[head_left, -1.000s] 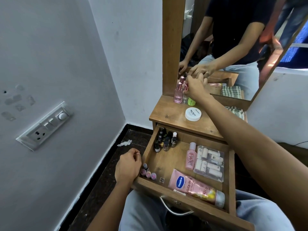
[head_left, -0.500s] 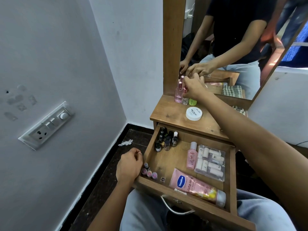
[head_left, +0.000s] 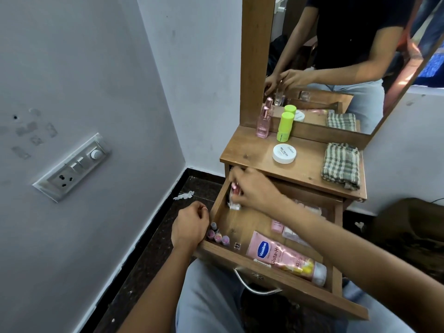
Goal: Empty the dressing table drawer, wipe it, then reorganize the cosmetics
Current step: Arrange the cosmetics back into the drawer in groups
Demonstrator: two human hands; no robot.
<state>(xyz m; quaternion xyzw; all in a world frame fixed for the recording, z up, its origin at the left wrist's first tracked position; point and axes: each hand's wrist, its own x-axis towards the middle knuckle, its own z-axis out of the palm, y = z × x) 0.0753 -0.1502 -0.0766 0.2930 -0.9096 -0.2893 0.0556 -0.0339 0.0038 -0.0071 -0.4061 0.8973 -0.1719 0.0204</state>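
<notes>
We see right hand [head_left: 252, 191] back from bench [head_left: 249, 152], gripping small bottles [head_left: 234, 189] in drawer [head_left: 300, 292]; left hand [head_left: 189, 227] curled, grip unclear; emptying ongoing

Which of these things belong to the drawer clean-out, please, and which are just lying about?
Job: drawer, Vaseline tube, small bottle in the right hand, pink perfume bottle, green stick, white jar, checked cloth.
Lying about: wall socket, paper scrap on the floor, dark bag.

Surface [head_left: 252, 152] overhanging just above the right-hand fingers [head_left: 240, 176], drawer wall [head_left: 217, 207] close on their left, bare drawer floor nearer the person, Vaseline tube [head_left: 286, 258] beyond that.
</notes>
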